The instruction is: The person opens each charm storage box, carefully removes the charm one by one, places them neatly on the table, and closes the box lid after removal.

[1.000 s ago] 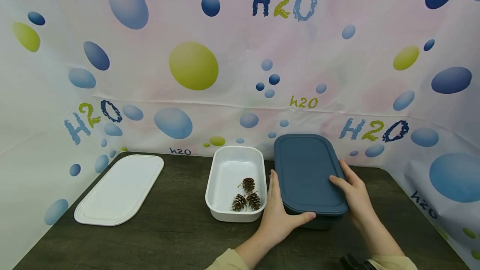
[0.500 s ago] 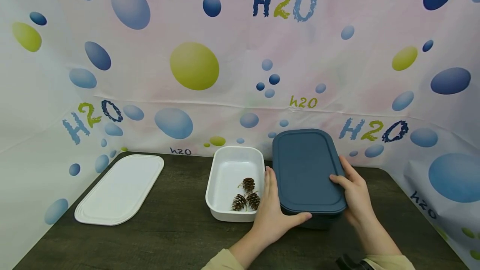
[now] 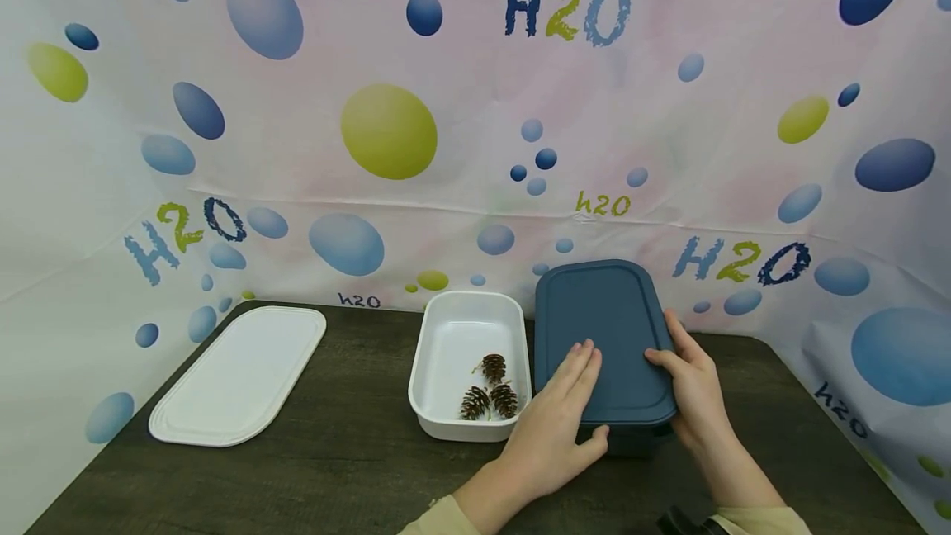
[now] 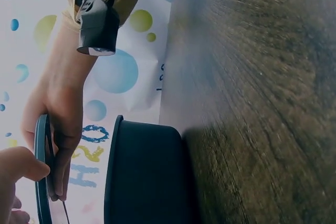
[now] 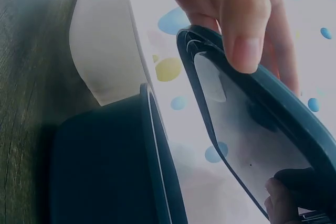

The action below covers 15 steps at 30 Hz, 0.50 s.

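A dark blue lid [image 3: 617,304] is raised off its matching dark blue container [image 4: 147,177]; a gap between them shows in both wrist views. My right hand [image 3: 694,386] grips the lid's right edge, thumb on top and fingers [image 4: 60,174] underneath. Straight fingers of my left hand [image 3: 546,428] lie over the lid's near left part, with the thumb [image 5: 245,51] at its near rim. Left of the lid stands a white container [image 3: 468,312], uncovered, with several small brown pine cones [image 3: 492,367] at its near end. The inside of the blue container is hidden.
A white lid [image 3: 238,378] lies flat at the left of the dark wooden table [image 3: 334,469]. A printed backdrop [image 3: 297,139] with coloured bubbles rises behind and beside the table. The white container stands close against the blue one's left side.
The dark blue lid has shifted slightly left in my right hand. My left hand has gone from the lid's left side to lying across its near left part.
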Motion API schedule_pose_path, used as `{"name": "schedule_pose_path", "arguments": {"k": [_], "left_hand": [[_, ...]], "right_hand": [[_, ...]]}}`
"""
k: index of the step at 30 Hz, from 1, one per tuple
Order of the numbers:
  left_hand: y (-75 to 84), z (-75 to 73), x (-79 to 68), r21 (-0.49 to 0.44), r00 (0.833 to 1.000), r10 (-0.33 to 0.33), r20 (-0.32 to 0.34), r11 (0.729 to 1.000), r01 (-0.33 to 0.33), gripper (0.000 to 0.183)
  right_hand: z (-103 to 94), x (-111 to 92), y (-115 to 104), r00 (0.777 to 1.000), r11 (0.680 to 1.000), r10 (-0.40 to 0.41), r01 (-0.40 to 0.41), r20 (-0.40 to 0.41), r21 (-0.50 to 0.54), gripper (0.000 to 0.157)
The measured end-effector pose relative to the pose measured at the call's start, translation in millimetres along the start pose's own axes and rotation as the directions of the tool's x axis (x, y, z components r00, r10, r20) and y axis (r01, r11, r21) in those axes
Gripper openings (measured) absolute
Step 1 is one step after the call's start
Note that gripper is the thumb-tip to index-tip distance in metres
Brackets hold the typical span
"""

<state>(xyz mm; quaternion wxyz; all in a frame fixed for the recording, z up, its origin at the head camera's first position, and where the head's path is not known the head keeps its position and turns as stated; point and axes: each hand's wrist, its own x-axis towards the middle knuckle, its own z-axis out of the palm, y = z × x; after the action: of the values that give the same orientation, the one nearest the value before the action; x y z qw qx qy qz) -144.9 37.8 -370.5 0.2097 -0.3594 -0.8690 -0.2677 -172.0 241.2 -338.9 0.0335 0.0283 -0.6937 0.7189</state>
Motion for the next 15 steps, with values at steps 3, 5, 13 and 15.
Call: {"name": "schedule_pose_path", "arguments": {"k": [3, 5, 13, 15], "left_hand": [[0.5, 0.5, 0.8, 0.081, 0.999, 0.051, 0.008, 0.995, -0.051, 0.077], [0.8, 0.7, 1.6, 0.127, 0.997, 0.077, 0.015, 0.989, -0.078, 0.077], [3.4, 3.1, 3.3, 0.236, 0.99, 0.137, 0.045, 0.961, -0.143, 0.079], [3.8, 3.6, 3.4, 0.248, 0.988, 0.148, 0.037, 0.957, -0.152, 0.078]], "right_hand": [[2.0, -0.2, -0.6, 1.0, 1.0, 0.007, -0.007, -0.006, 0.006, 0.068], [3.2, -0.5, -1.1, 1.0, 1.0, 0.008, -0.008, -0.004, 0.009, 0.068], [9.8, -1.1, -2.7, 1.0, 1.0, -0.008, 0.008, 0.016, 0.025, 0.068], [11.8, -1.1, -3.0, 1.0, 1.0, -0.01, 0.01, 0.02, 0.026, 0.068]]}}
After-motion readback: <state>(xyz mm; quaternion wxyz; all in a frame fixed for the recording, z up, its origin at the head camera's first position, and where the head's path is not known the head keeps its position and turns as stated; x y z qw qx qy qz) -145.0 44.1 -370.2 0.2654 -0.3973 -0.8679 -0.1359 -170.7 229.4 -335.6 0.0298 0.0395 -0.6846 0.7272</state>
